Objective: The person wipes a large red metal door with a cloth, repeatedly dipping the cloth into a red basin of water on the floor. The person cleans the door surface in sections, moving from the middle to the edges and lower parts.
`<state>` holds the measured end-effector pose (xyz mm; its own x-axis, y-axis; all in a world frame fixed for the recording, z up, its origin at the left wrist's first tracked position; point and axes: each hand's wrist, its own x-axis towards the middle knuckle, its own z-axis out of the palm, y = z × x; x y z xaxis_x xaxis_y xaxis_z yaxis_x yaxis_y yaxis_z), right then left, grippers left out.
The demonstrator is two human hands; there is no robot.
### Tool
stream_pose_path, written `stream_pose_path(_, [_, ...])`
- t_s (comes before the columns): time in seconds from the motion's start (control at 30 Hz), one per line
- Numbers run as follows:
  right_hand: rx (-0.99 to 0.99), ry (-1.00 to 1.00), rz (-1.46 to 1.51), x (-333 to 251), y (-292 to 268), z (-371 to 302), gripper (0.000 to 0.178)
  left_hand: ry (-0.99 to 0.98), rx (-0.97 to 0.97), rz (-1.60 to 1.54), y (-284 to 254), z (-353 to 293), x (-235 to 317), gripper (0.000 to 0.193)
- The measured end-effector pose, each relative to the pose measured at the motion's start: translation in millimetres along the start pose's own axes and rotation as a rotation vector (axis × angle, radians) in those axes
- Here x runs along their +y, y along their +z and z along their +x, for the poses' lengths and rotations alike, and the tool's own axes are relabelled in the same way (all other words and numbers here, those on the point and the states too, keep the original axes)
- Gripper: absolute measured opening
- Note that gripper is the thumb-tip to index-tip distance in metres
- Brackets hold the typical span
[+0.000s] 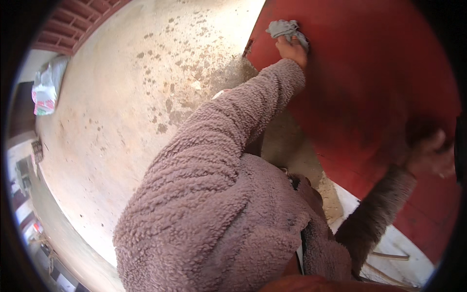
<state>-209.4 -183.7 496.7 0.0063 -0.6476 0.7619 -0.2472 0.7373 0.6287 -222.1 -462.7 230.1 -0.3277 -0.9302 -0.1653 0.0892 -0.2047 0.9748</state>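
My left hand [292,50] is closed around a crumpled grey cloth [283,29], pressing it on the far left part of a large red panel [360,73]. The panel's surface is smooth and dark red, with a chipped spot on its left edge. At the right rim of the view, my right hand [430,155] is over or against the same panel. Motion smears its fingers, so whether it holds anything cannot be made out. Fuzzy mauve-brown sleeves cover both arms.
The pale concrete floor [112,97] has dark wet spots near the panel. Clear plastic bags [46,87] stand at the far left by a dark object, below a reddish-brown lattice [73,24]. Thin stick-like pieces [389,255] lie on a white surface at the lower right.
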Motion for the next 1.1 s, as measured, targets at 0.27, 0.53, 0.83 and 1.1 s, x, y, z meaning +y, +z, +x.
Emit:
stream_pose_path(0.27, [0.296,0.006,-0.180,56.7,52.4,49.0,0.057,0.003,0.215,-0.129,3.5,53.6,-13.2,0.028])
stream_pose_path(0.53, [0.196,-0.043,-0.146,50.6,46.6,53.6,0.062,-0.373,-0.602,1.014,-12.7,177.2,-246.2,0.043])
stream_pose_path(0.83, [0.239,-0.192,-0.225,62.8,42.4,50.5,0.055,-0.696,-0.026,0.461,-80.9,196.1,-226.0,0.042])
stream_pose_path(1.1, [0.206,-0.122,-0.195,54.3,42.9,53.5,0.061,-0.857,-0.078,0.014,-81.0,227.3,-221.6,0.037])
